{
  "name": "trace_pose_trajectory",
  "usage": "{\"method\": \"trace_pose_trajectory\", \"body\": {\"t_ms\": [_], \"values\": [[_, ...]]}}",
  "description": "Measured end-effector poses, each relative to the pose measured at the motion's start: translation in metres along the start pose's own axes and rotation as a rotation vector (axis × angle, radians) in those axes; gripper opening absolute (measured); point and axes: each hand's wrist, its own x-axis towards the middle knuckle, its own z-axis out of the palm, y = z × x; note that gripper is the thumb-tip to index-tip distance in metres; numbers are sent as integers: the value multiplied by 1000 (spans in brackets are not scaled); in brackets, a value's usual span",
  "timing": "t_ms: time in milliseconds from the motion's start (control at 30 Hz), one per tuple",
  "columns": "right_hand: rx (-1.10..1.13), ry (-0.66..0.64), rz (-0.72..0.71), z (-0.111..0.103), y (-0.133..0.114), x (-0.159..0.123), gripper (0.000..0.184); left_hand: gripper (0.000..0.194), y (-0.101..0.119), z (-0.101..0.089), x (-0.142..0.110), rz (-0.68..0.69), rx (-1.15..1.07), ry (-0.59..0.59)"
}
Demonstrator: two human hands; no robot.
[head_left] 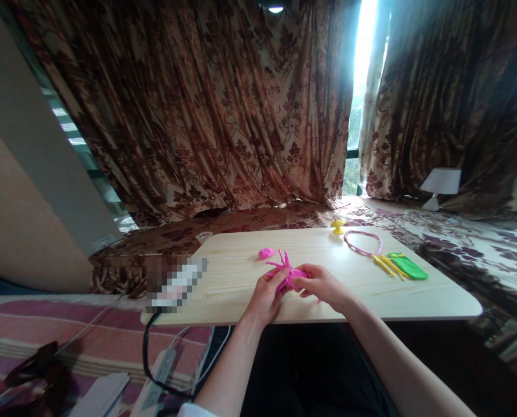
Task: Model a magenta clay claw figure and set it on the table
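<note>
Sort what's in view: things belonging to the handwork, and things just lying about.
Handwork:
- stranded pink piece, held by left hand and right hand
- probably pink lump, matching colour
- possibly yellow sticks and flat green piece, untouched

Apparently lying about:
- pink loop
- yellow mushroom-shaped piece
- white lamp
- power strip

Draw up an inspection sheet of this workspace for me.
Surface: pale wood-grain table with rounded corners.
Work pieces: bright pink many-pronged piece, held; bright pink rounded lump beyond it on the table.
Clutter: yellow mushroom-shaped piece, thin pink ring, slender yellow tools and flat green rectangular piece toward the right; pixelated object at left, unidentifiable.
Hands: left hand and right hand, both with fingers on the many-pronged piece.
Cables: black cable curving down at the table's left; white power strip below.
Surroundings: brown floral curtains, white-shaded lamp.
</note>
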Motion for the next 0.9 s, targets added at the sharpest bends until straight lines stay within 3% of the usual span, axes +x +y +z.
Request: {"method": "trace_pose_trajectory", "body": {"t_ms": [267,467,733,900], "values": [[-53,53,-61,3,6,7,19,28,1,-5,4,-51,24,79],[-115,165,-162,6,13,12,18,32,0,-6,8,-78,60,144],[-81,122,-182,4,10,7,21,29,3,-6,7,-144,54,99],[-9,165,-167,3,11,8,24,25,5,-4,3,-149,37,41]]}}
